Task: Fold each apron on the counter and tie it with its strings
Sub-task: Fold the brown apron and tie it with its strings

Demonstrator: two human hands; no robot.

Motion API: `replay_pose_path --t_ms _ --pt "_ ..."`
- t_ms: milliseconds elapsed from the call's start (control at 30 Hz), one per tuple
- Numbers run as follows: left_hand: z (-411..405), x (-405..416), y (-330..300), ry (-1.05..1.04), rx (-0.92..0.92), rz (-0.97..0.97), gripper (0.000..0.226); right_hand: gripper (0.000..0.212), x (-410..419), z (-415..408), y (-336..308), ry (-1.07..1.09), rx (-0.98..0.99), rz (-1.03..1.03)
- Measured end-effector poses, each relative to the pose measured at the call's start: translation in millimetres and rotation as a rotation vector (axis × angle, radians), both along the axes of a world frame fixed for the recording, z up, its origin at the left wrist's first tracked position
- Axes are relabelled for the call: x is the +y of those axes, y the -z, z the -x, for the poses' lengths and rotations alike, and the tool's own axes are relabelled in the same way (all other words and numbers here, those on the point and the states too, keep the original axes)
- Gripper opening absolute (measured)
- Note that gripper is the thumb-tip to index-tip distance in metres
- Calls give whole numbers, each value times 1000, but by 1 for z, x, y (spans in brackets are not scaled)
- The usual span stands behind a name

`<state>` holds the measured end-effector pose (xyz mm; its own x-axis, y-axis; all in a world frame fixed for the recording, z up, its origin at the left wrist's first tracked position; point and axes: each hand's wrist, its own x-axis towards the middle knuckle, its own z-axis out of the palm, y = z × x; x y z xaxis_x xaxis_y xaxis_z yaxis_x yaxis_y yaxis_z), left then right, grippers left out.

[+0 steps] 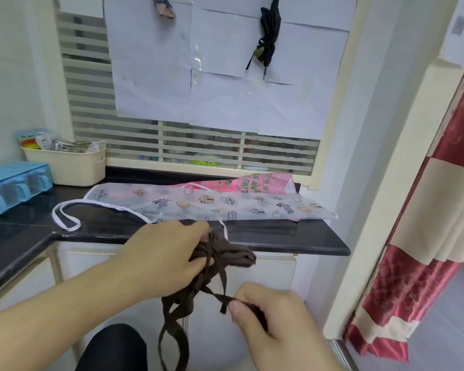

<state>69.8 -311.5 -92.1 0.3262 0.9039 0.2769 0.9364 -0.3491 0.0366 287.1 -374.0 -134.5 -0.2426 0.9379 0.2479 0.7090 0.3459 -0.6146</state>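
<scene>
- The brown apron (225, 254), already bunched into a small bundle, sits in mid-air at the centre of the frame, just in front of the black desk (292, 245) edge rather than on it; held clear like this, its strings can hang free for wrapping.
- The left hand (169, 253) has its fingers curled round the bundle, apparently to keep the folds from springing open.
- The right hand (263, 309), lower right of centre, pinches the end of a brown string (214, 295) between thumb and fingers; the string runs up to the bundle, fairly taut, which suggests a knot is being drawn tight.
- More brown strap (169, 330) loops down loosely toward the bottom of the frame.
- On the desk behind, a pale printed apron (198, 202) lies flat, its white strings (65, 218) trailing to the left, with a pink checked apron (263, 180) partly beneath it; both look not yet tied.
- A black tied bundle (269, 30) hangs at the top of the frame, perhaps a finished one.
</scene>
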Motion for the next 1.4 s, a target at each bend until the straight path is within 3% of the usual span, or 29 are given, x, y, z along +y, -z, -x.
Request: replay_pose_path --t_ms 100,167,267,367,567,733,967,1100,1167,1233,1300,1400 --pt "-4 -6 -3 188 81 50 24 11 10 -7 -30 -132 -177 -286" --pt "-8 -9 -6 321 48 142 29 9 29 -14 -43 -174 -134 -345" --pt "-13 -16 -14 466 -260 342 27 14 63 -23 -56 -314 176 -56" --pt "-11 -19 -22 467 -569 445 21 15 85 -29 -45 -435 488 154" --pt "-12 -23 -15 437 -628 482 30 21 94 -24 -7 -642 809 514" --pt "-13 -22 -9 421 -457 377 25 12 91 -31 -5 -490 767 443" --pt "-17 -19 -10 448 -449 357 12 9 90 -33 -14 -360 652 320" --pt "-15 -17 -6 406 -470 338 9 17 83 -33 -9 -172 849 377" --pt "-12 -14 -3 354 -467 294 4 22 80 -36 -3 93 1058 323" --pt "-9 -10 0 301 -468 231 5 27 71 -44 3 324 1131 169" --pt "-9 -8 2 249 -508 196 9 41 61 -44 7 391 965 168" --pt "-13 -7 6 202 -559 191 9 54 28 -20 13 267 600 366"
